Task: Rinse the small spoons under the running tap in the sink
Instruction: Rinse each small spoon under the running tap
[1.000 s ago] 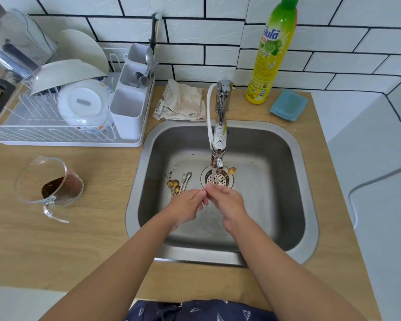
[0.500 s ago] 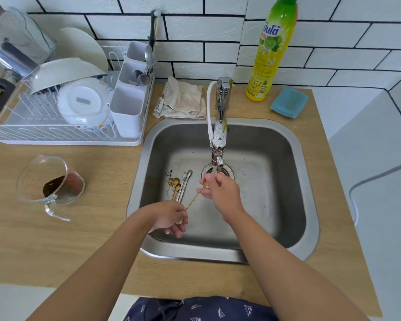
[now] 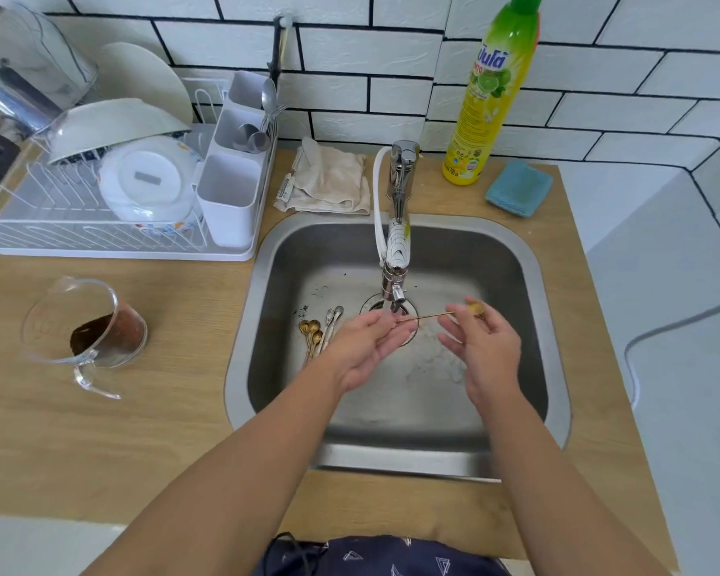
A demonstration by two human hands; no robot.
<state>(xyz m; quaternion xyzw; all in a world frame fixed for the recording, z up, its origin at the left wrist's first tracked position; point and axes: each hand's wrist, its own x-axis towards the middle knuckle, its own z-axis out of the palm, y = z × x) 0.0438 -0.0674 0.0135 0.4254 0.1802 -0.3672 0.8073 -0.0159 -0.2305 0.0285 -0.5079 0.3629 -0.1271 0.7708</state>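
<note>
- Nearest the viewer, two bare forearms reach from the bottom edge over the wooden surface point(image 3: 100, 442) and into a steel sink point(image 3: 549, 326).
- The left hand point(image 3: 364, 347) hovers over the sink floor, palm turned up, fingers loosely extended. Its fingertips touch the handle end of a thin gold spoon point(image 3: 427, 317); whether they pinch it or only steady it, I cannot tell.
- The right hand point(image 3: 481, 347) is also relaxed, fingers spread. The spoon's bowl shows blurred just past its fingertips, and I cannot tell whether this grip is closed on it or merely touching.
- The spoon lies roughly level between the two hands, just below the tap point(image 3: 398, 259) and above the drain. The water stream itself is hard to make out.
- Beside the left hand, on the sink floor, lies a cluster of spoons point(image 3: 319, 330), gold and silver, with dark specks near them.
- Judged from this, one spoon is mid-rinse, being passed or rubbed between the hands, with the pile not yet done.
- The next move likely calls for a firm pinch on the slim handle, then setting it aside and taking another from the pile.
- Farther left on the surface stands a jug point(image 3: 88, 326) holding dark residue.
- At the back stand a rack point(image 3: 59, 234) of dishes, a cloth point(image 3: 329, 180), a soap bottle point(image 3: 491, 97) and a sponge point(image 3: 518, 189).
</note>
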